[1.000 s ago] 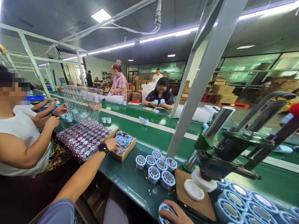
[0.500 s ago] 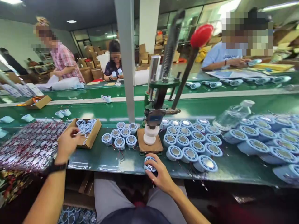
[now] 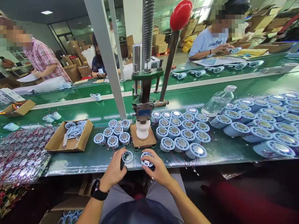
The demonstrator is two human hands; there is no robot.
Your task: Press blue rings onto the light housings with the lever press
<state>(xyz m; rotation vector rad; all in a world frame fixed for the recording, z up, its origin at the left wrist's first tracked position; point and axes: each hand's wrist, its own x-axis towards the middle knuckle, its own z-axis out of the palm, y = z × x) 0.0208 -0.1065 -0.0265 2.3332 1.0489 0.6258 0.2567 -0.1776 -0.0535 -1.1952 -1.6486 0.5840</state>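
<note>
1. Left hand (image 3: 115,169) pinching slotted blue part (image 3: 127,157), 11 o'clock, desk (image 3: 77,165) near edge.
2. Right hand (image 3: 159,169) pinching round blue unit (image 3: 146,159), 12 o'clock.
3. Press (image 3: 143,112) beyond, 12 o'clock.
4. Carton of rings (image 3: 86,140), 10 o'clock.

Cardboard box (image 3: 84,136) left of press (image 3: 144,112)

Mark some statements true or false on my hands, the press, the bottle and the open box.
1. The left hand holds a round blue part. True.
2. The right hand grips the red knob. False: it holds another blue part.
3. The clear bottle is to the right of the press. True.
4. The open box is right of the press. False: the box is to its left.
5. The black watch is on the left wrist. True.
</note>
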